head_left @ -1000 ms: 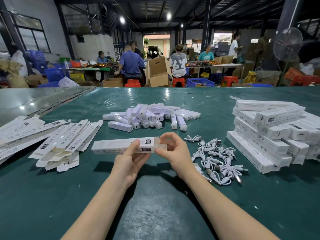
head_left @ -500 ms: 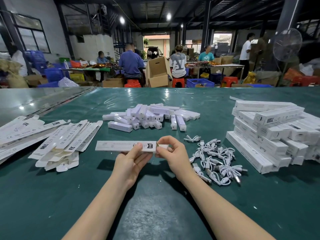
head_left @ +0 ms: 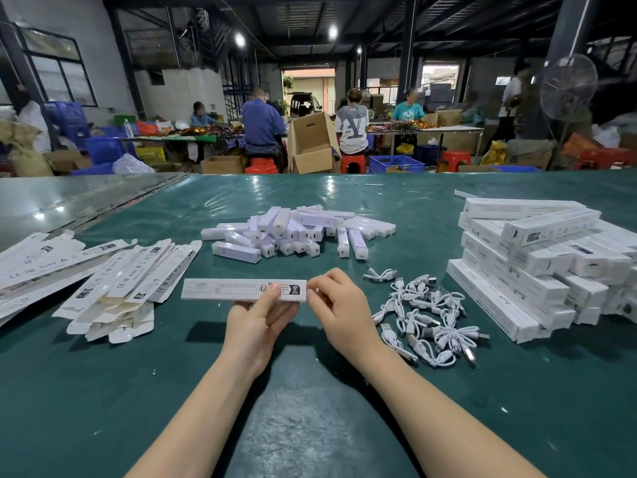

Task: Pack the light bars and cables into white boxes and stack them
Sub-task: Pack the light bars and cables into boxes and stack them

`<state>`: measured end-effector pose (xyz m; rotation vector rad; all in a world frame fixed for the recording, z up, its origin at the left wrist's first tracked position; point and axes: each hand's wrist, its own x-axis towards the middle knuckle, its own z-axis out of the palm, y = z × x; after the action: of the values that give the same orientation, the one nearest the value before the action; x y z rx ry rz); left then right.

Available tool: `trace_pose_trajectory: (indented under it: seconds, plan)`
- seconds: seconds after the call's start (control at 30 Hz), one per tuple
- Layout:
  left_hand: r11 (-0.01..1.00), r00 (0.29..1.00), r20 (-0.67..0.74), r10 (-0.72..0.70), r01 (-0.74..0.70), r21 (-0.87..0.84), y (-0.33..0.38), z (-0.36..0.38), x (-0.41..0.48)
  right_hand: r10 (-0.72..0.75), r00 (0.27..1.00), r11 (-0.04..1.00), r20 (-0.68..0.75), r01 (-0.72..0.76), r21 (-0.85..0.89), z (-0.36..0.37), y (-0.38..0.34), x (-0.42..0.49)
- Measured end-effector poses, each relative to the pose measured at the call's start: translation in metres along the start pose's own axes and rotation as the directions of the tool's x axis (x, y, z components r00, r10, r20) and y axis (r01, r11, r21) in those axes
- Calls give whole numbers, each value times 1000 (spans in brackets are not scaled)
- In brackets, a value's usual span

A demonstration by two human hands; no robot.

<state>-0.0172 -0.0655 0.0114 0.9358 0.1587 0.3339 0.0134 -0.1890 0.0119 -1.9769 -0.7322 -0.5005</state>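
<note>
Since the earlier frames, the end flap had been closed and the white box levelled. At centre frame it was held by the left hand, thumb laid over its face, and its right end was pinched by the right hand. Cables were heaped just right; light bars were piled beyond, and packed boxes stacked at far right.

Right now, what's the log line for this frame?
phase: closing box | left hand: holds box | right hand: pinches box end | cables: loose, right | stack: far right
</note>
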Motion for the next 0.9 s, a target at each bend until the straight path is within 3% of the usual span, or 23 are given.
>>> trace_pose_trajectory:
  seconds: [0.13, 0.23, 0.3, 0.37, 0.43, 0.5, 0.7, 0.9]
  plan:
    - [1000, 999, -30, 24, -23, 18, -2, 0, -1, -120, 993, 977, 0, 118, -178, 3, -2, -1]
    - [999, 999, -31, 41, -40, 31, -3, 0, -2, -112, 994, 977, -5, 109, -183, 5, -1, -2]
    - [999, 999, -30, 43, -43, 10, -3, 0, -1, -56, 998, 994, -9, 55, -93, 6, 0, -2]
    - [999, 999, -18, 38, -38, -16, -3, 0, -1, 117, 993, 981, -8, -114, 156, 7, -1, -1]
    - [999, 1000, 2, 23, -23, -34, -4, 2, -1, 312, 950, 844, 26, -289, 452, 6, -2, 1]
    - [999, 1000, 6, 20, -20, -34, -4, 3, 0, 394, 917, 730, 67, -356, 583, 4, -1, 4]
    - [996, 995, -44, 90, -89, 14, 0, -2, 4, 379, 922, 718, 77, -346, 604, 5, 0, 4]
    - [998, 999, 15, 38, -38, 49, 1, -2, 3, 387, 907, 621, 167, -390, 680, 4, 0, 5]
